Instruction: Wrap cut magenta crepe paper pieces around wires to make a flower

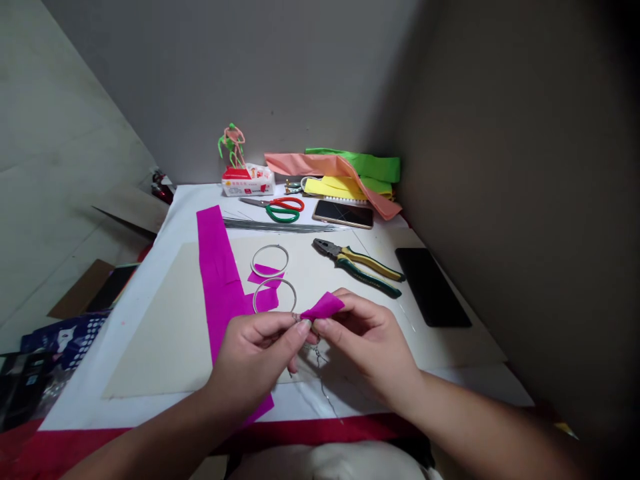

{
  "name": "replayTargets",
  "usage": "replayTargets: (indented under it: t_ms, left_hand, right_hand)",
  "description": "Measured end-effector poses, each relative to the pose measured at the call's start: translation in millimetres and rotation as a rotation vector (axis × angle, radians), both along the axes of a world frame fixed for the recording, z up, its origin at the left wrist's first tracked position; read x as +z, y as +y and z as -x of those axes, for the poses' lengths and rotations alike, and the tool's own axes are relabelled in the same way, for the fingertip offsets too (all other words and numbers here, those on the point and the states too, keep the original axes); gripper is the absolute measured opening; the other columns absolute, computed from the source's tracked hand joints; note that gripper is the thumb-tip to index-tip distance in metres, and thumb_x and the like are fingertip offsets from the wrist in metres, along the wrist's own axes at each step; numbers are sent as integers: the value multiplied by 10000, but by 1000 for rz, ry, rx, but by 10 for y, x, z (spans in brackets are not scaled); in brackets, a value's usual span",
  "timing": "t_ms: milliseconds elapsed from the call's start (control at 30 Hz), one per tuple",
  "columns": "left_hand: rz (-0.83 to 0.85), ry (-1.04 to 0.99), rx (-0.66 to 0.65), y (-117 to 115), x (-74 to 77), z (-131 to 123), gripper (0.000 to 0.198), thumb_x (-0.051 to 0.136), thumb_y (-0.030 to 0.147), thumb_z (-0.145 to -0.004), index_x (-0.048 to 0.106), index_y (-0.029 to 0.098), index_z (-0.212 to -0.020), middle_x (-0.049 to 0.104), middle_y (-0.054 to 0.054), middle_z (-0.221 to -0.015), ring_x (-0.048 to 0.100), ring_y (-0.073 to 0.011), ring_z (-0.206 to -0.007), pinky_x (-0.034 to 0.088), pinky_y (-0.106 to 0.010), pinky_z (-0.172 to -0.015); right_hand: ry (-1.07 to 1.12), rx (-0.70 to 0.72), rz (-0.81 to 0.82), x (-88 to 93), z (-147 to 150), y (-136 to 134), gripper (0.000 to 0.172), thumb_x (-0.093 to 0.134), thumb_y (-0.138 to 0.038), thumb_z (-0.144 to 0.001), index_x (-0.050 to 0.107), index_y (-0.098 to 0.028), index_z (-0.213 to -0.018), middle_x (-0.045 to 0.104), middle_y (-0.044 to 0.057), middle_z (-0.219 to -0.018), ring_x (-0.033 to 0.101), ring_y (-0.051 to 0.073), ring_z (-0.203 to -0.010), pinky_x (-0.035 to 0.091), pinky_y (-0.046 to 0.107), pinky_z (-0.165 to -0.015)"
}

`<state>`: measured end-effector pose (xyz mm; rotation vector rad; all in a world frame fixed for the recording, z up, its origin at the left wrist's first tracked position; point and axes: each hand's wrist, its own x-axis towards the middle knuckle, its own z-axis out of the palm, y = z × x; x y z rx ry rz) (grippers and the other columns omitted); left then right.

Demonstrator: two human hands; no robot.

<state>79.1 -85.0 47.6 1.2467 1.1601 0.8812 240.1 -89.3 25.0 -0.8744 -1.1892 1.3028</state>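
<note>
Spreading out right in front of us is a white cloth, with a beige board lying flat on it. A long magenta strip runs down the board's left side and passes behind our left hand. That one and our right hand nearly meet over the near part of the board, thumbs and fingertips pressed together. Off to the right we've got a black slab (phone-shaped, can't really tell what it is), with yellow-and-green pliers just left of it. Further back, scissors with one red and one green handle. Two pale rings sit beside the strip, partly overlapping some magenta scraps. What both hands are pinching is a small magenta piece, right between the fingertips. Thinnest of all, a twisted wire dangles below our fingers; can't tell which hand grips it.
</note>
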Motion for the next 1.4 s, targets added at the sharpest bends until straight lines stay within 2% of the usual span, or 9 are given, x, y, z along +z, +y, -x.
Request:
replayTargets:
  t_ms: [200, 333, 567, 667, 767, 933, 1067, 1167, 1400]
  left_hand:
    - [-52, 70, -22, -33, -29, 1, 184, 638, 242, -798, 708, 176, -642, 523, 39, -443, 451, -73, -398, 378, -175, -396]
    - [-147, 117, -32, -35, -31, -4, 201, 611, 196, -792, 673, 162, -604, 584, 16, -501, 490, -81, -440, 392, -183, -426]
    - [-260, 162, -36, -20, -49, -45, 230, 592, 193, -798, 666, 135, -589, 639, -26, -539, 550, -107, -488, 424, -196, -462]
    - [-246, 155, -43, -20, -61, -52, 239, 594, 198, -797, 660, 134, -577, 574, -2, -479, 501, -93, -444, 388, -191, -426]
    - [-164, 73, -67, -27, -79, -52, 232, 594, 211, -799, 656, 137, -589, 476, 44, -395, 427, -70, -351, 349, -179, -364]
    - [-125, 16, -82, -53, -102, -46, 219, 599, 210, -793, 653, 135, -594, 489, 44, -396, 446, -68, -333, 369, -168, -350]
    - [-109, 53, -40, -44, -81, -34, 230, 598, 219, -791, 647, 136, -582, 499, 41, -393, 461, -69, -336, 388, -166, -360]
    - [-94, 97, 18, -20, -76, -32, 228, 603, 229, -783, 640, 143, -575, 497, 43, -380, 461, -71, -337, 389, -165, -364]
    - [-108, 126, 32, -19, -104, -49, 215, 569, 203, -755, 615, 157, -550, 518, 42, -384, 478, -78, -341, 387, -173, -371]
  right_hand:
    - [-71, 99, -21, 77, -48, 23, 70, 686, -156, -810, 738, -172, -766, 594, 18, -779, 599, 122, -731, 505, 255, -700]
    - [-19, 133, 3, 59, -66, 31, 76, 692, -151, -815, 758, -186, -799, 589, 3, -775, 595, 99, -725, 491, 226, -701]
    - [215, 267, 240, -6, -69, 45, 127, 663, -204, -854, 740, -165, -761, 671, 12, -711, 609, 108, -687, 482, 245, -705]
    - [250, 284, 320, 2, -47, 55, 156, 661, -237, -853, 735, -136, -760, 682, 31, -679, 604, 119, -653, 476, 269, -691]
    - [195, 270, 289, 30, -36, 58, 173, 654, -243, -860, 726, -130, -752, 679, 30, -665, 595, 118, -641, 468, 274, -688]
    - [100, 224, 206, 57, -57, 32, 180, 646, -227, -866, 711, -131, -729, 662, 16, -666, 593, 110, -657, 469, 254, -687]
    - [165, 283, 258, 34, -71, 37, 124, 669, -232, -846, 728, -141, -787, 686, 25, -722, 608, 114, -697, 485, 263, -722]
    - [154, 256, 286, 5, -69, 50, 66, 712, -202, -798, 750, -156, -827, 705, 32, -770, 627, 118, -729, 494, 264, -739]
    - [-87, 51, 2, -6, -62, 20, 147, 708, -120, -759, 783, -195, -860, 665, 34, -784, 647, 121, -735, 513, 233, -685]
